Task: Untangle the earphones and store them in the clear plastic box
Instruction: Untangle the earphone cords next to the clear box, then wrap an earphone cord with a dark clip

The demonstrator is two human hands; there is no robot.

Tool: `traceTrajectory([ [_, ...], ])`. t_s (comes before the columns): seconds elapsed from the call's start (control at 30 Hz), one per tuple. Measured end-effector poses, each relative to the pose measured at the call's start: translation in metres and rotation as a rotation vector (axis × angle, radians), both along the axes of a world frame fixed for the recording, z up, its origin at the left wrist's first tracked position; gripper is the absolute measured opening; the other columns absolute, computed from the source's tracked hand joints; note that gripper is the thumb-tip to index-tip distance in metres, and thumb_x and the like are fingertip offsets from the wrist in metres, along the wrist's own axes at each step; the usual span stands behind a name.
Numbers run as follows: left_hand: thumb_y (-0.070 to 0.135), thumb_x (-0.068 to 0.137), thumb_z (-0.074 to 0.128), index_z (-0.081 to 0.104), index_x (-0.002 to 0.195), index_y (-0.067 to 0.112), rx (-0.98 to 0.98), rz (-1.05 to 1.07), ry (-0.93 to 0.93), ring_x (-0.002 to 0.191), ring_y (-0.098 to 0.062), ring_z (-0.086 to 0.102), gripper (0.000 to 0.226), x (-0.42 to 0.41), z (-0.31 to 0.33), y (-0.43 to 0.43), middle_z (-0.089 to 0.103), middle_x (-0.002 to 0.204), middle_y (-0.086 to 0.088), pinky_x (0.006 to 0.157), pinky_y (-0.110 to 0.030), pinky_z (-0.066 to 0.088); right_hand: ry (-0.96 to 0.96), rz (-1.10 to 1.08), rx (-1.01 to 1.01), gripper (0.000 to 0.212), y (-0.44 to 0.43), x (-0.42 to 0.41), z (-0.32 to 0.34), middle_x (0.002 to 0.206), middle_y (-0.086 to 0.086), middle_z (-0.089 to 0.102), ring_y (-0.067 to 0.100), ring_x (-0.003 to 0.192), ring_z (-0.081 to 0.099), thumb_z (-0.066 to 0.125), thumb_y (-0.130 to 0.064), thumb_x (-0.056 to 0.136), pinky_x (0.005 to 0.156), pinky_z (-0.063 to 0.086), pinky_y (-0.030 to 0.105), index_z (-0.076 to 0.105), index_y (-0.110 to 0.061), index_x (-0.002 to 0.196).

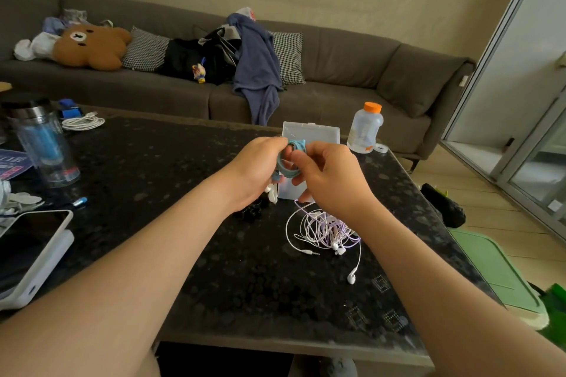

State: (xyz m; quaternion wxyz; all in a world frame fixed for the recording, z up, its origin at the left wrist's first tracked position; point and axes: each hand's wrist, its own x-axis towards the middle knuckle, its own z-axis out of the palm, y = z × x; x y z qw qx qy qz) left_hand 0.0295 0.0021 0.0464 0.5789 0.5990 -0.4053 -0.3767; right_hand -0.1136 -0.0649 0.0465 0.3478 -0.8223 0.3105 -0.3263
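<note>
My left grip (260, 168) and right grip (330, 177) are both closed on the teal earphone cable (288, 166), a smooth rubbery cord wound into a small round coil and held in the air between them. My left fingers curl over its far edge, and my right thumb and fingertips pinch its near side. Right behind and below the coil sits the clear plastic box (318, 133), a flat rectangular case of frosted hard plastic, open, with its lid standing up at the back. It rests on the black speckled stone table (214, 254), whose top is glossy and mottled. Under my right wrist lie the tangled white and lilac earphones (324, 229), thin shiny cords knotted in loose loops, with a metal jack plug and glossy white buds trailing out towards me. Just beside the box stands a translucent plastic bottle with an orange cap (366, 131).
</note>
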Motion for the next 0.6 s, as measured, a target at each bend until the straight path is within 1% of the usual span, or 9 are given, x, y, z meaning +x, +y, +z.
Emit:
traceTrajectory([
  [0.1,0.043,0.115,0.036,0.068,0.101,0.008,-0.020,0.033,-0.277,0.100,-0.031,0.068,0.049,-0.002,-0.003,0.001,0.072,0.107,-0.018,0.089,-0.046,0.056,-0.005,-0.017,0.014,0.017,-0.004,0.003,-0.005,0.085,0.004,0.078,0.017,0.069,0.078,0.066,-0.028,0.105,0.061,0.066,0.039,0.074,-0.013,0.104],
  [0.17,0.042,0.114,0.040,0.068,0.093,0.008,-0.068,0.090,-0.379,0.096,-0.022,0.071,0.048,0.000,-0.004,0.003,0.073,0.099,-0.012,0.087,-0.038,0.057,-0.006,-0.024,0.030,0.015,-0.006,0.004,-0.005,0.083,0.005,0.078,0.015,0.067,0.077,0.067,-0.024,0.105,0.061,0.065,0.030,0.075,-0.012,0.104],
  [0.23,0.041,0.113,0.045,0.069,0.090,0.009,-0.095,0.134,-0.423,0.087,-0.010,0.071,0.046,0.005,-0.006,0.003,0.074,0.091,-0.005,0.081,-0.032,0.060,-0.021,0.015,0.134,0.017,-0.007,0.005,-0.003,0.082,0.010,0.077,0.016,0.067,0.075,0.065,-0.022,0.105,0.064,0.064,0.029,0.075,-0.008,0.105],
  [0.3,0.042,0.111,0.049,0.072,0.090,0.010,-0.083,0.131,-0.473,0.087,-0.012,0.073,0.044,0.013,-0.010,0.002,0.075,0.090,-0.004,0.085,-0.040,0.063,0.004,0.051,0.207,0.020,-0.009,0.007,-0.006,0.083,0.013,0.078,0.020,0.070,0.076,0.064,-0.021,0.106,0.071,0.067,0.035,0.076,-0.005,0.107],
  [0.37,0.042,0.110,0.052,0.074,0.090,0.015,-0.048,0.131,-0.532,0.089,-0.015,0.075,0.040,0.019,-0.016,0.000,0.076,0.089,-0.002,0.088,-0.048,0.063,0.075,0.039,0.119,0.019,-0.015,0.010,-0.015,0.082,0.009,0.078,0.021,0.072,0.077,0.064,-0.020,0.106,0.077,0.067,0.038,0.077,-0.006,0.107],
  [0.43,0.041,0.109,0.054,0.075,0.090,0.018,-0.025,0.170,-0.564,0.089,-0.015,0.075,0.037,0.025,-0.020,-0.004,0.076,0.089,0.000,0.088,-0.048,0.063,0.126,0.015,0.026,0.024,-0.022,0.015,-0.026,0.084,0.005,0.078,0.019,0.076,0.076,0.058,-0.018,0.108,0.081,0.065,0.039,0.078,-0.009,0.100],
  [0.47,0.041,0.109,0.055,0.076,0.090,0.017,-0.022,0.196,-0.576,0.089,-0.014,0.075,0.037,0.028,-0.022,-0.005,0.076,0.089,0.000,0.087,-0.046,0.064,0.152,-0.004,-0.003,0.028,-0.026,0.018,-0.030,0.088,0.004,0.078,0.019,0.080,0.074,0.054,-0.018,0.109,0.082,0.064,0.038,0.078,-0.010,0.099],
  [0.53,0.039,0.109,0.055,0.076,0.092,0.015,-0.016,0.250,-0.618,0.086,-0.014,0.074,0.036,0.034,-0.025,-0.010,0.075,0.088,0.000,0.084,-0.040,0.064,0.246,-0.049,-0.116,0.029,-0.031,0.022,-0.035,0.104,0.005,0.077,0.020,0.091,0.071,0.050,-0.015,0.109,0.081,0.059,0.030,0.079,-0.012,0.110],
  [0.6,0.038,0.110,0.054,0.075,0.094,0.013,0.018,0.303,-0.697,0.080,-0.012,0.069,0.037,0.039,-0.028,-0.014,0.073,0.089,0.000,0.074,-0.029,0.058,0.383,-0.046,-0.260,0.030,-0.037,0.026,-0.040,0.115,0.008,0.076,0.025,0.102,0.068,0.053,-0.011,0.106,0.088,0.055,0.030,0.078,-0.013,0.121],
])
